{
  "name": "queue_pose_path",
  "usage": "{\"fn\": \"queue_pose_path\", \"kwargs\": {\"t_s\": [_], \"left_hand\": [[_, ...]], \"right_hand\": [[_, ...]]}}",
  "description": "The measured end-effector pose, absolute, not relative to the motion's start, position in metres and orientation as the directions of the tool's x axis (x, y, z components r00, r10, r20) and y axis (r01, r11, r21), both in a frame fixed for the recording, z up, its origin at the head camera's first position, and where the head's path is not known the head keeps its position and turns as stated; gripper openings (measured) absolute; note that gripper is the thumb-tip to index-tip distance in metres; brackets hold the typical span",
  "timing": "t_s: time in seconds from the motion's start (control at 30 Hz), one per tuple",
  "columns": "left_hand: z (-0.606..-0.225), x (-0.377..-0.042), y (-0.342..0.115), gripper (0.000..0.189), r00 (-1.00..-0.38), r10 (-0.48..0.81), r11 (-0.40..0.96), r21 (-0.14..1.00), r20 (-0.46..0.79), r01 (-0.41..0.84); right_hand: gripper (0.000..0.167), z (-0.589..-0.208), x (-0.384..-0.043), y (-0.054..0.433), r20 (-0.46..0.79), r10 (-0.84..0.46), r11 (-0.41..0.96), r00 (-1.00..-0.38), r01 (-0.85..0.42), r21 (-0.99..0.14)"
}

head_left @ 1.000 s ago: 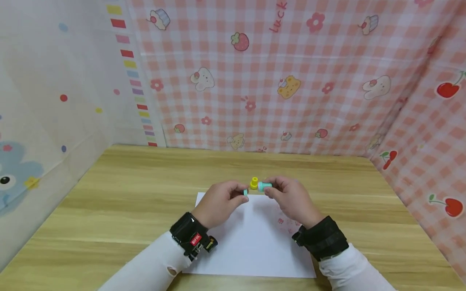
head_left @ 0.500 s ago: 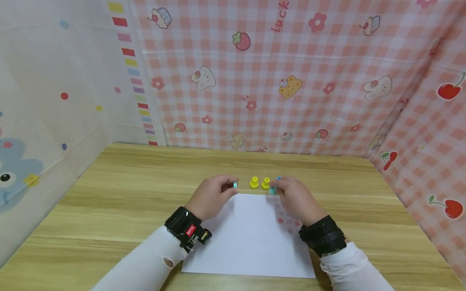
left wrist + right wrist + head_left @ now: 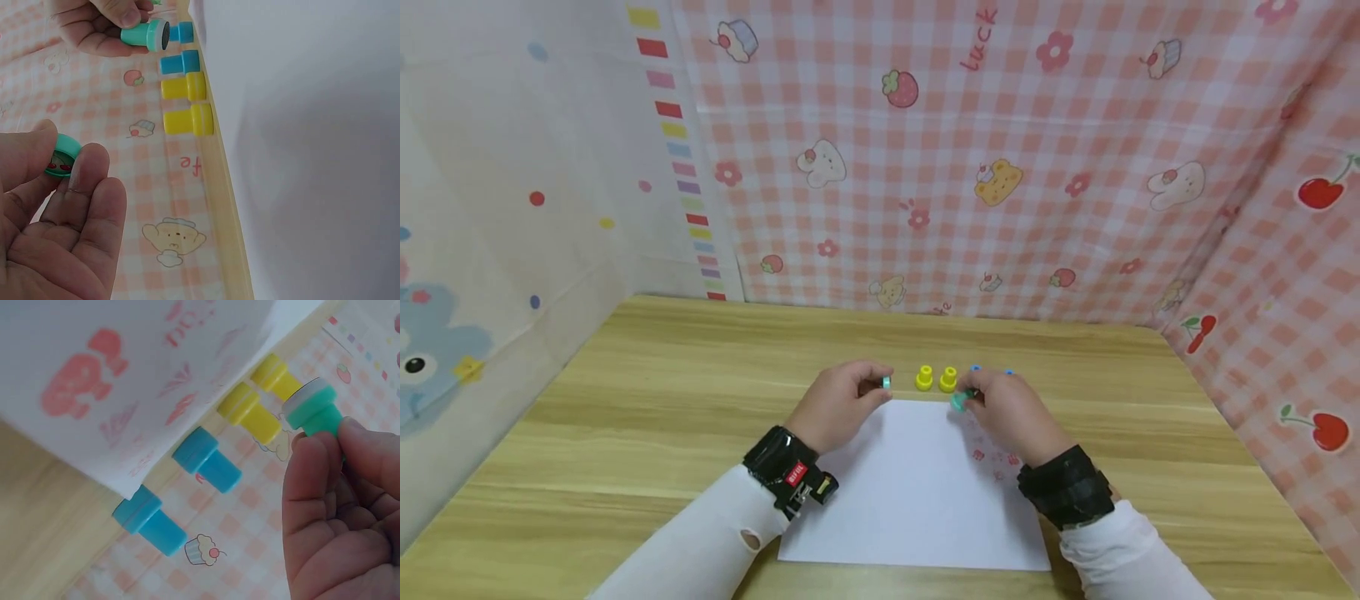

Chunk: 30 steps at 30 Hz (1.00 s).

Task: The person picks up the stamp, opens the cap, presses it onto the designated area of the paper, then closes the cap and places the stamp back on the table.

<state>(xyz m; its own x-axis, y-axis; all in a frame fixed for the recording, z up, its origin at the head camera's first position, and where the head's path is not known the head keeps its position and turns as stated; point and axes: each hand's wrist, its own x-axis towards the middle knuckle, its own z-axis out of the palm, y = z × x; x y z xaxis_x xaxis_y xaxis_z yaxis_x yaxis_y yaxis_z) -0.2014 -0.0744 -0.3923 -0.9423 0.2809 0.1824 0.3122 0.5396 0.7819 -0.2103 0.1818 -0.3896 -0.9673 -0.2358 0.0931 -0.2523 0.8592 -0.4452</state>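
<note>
My left hand (image 3: 842,407) pinches a small teal stamp cap (image 3: 65,156) between thumb and fingers; a cherry picture shows inside it in the left wrist view. Between the thumb and fingers of my right hand (image 3: 1011,412) is a teal stamp (image 3: 312,409), uncapped. Its dark round face tilts down over the far edge of the white paper (image 3: 910,492), seen in the head view. Red and purple prints (image 3: 78,378) mark the paper's right part, near the right hand.
Beyond the paper's far edge, two capped yellow stamps (image 3: 936,382) stand upright. Two blue stamps (image 3: 209,459) are in the same row to their right, partly behind the right hand in the head view. Patterned cloth (image 3: 880,208) hangs behind the wooden table (image 3: 662,400).
The hands have moved apart, the cap going left and the stamp going right. The stamp's face has turned from sideways to downward, and lately the left hand stays nearly still.
</note>
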Motion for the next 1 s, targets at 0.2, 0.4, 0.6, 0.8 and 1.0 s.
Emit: {"fn": "queue_pose_path", "kwargs": {"t_s": [0.2, 0.4, 0.6, 0.8, 1.0], "left_hand": [[-0.394, -0.201, -0.075, 0.028, -0.942, 0.282, 0.547, 0.776, 0.182, 0.314], [-0.396, -0.203, -0.076, 0.029, -0.942, 0.283, 0.551, 0.774, 0.178, 0.312], [-0.398, -0.203, -0.075, 0.029, -0.942, 0.29, 0.556, 0.771, 0.169, 0.31], [-0.398, -0.203, -0.073, 0.028, -0.941, 0.29, 0.564, 0.764, 0.172, 0.314], [-0.399, -0.203, -0.072, 0.028, -0.938, 0.299, 0.564, 0.761, 0.176, 0.322]], "right_hand": [[0.015, -0.389, -0.215, 0.176, 0.024, -0.253, 0.891, -0.967, -0.243, -0.384], [0.014, -0.394, -0.223, 0.171, 0.001, -0.267, 0.9, -0.964, -0.25, -0.358], [0.015, -0.397, -0.225, 0.172, -0.003, -0.267, 0.901, -0.964, -0.248, -0.355], [0.016, -0.398, -0.226, 0.173, -0.012, -0.265, 0.904, -0.964, -0.245, -0.35], [0.017, -0.4, -0.226, 0.174, -0.014, -0.262, 0.904, -0.965, -0.241, -0.353]]}}
